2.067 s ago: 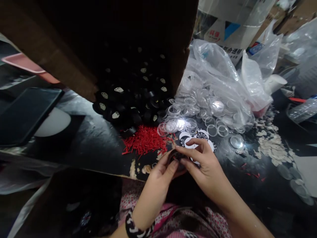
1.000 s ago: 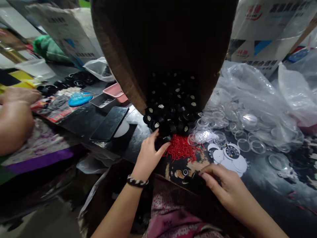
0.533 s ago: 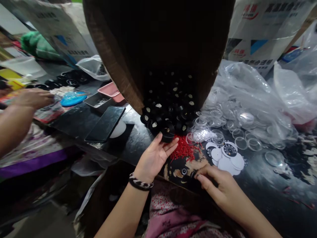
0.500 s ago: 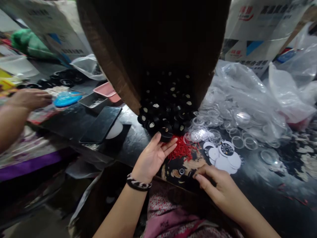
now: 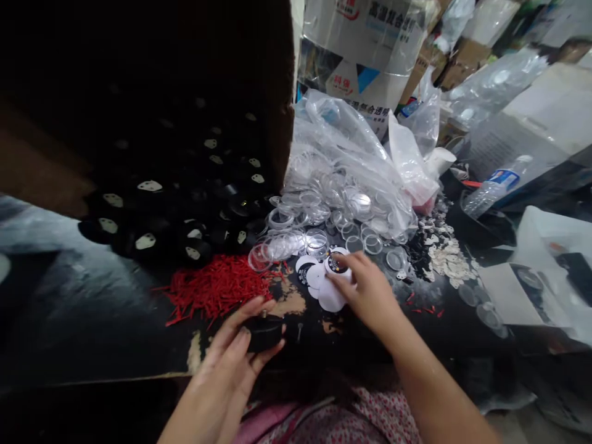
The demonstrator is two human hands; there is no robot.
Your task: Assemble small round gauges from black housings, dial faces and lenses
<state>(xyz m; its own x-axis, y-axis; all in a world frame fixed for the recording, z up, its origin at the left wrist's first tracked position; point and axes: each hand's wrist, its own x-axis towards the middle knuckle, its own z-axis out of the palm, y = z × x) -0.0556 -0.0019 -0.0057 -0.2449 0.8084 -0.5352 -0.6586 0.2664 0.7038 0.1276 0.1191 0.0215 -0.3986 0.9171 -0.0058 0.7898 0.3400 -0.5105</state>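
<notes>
Landmark for all positions: the loose heap of thin red plastic pins on the dark glossy desk.

Up and to the left of the heap, small round black plastic housings, several with pale labels, spill from the mouth of a tipped brown cardboard box.

Just below the heap's right end, the left hand is curled around one round black plastic housing, thumb and fingers closed on its rim. This piece sits at the near desk edge, close to the person's lap. A short stud appears to stand on its top face; this is too dark to confirm.

Right of the heap, touching distance from its end, lies a small fan of white round printed dial discs. The right hand is pressed down on this fan, fingertips together on the top disc; whether the disc is lifted free cannot be told.

Up and right of the heap, clear plastic round lenses spill from a crumpled clear plastic bag. Further right, pale small flakes are scattered.

Judgement: the step in hand looks like pairing a disc with the held housing. Done well, only one disc is slid off the fan, printed face kept up, and the housing is held level so the centre hole meets the stud squarely.
</notes>
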